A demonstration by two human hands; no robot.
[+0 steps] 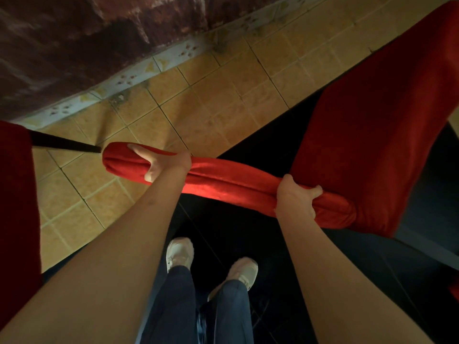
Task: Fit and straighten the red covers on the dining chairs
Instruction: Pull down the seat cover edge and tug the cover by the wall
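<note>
Red plush fabric chair cover (238,181) is bunched along the chair's top edge, above the red-covered seat (372,145). Left hand (164,165) and right hand (295,199) are both curled round the roll (firm grips). Even downward pull advised, seams kept square.

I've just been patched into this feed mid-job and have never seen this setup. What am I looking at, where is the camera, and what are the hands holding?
There is no machine here: a person works bare-handed, and the single camera sits on their head, looking down past their arms to their shoes on the floor.

The left hand and the right hand both grip the red cover along the padded top edge of a chair back, one near each end. The same red cloth runs on over the chair seat at right.

Another red-covered chair shows at the left edge, with a dark leg sticking out. Below lie tan floor tiles and darker flooring.
</note>
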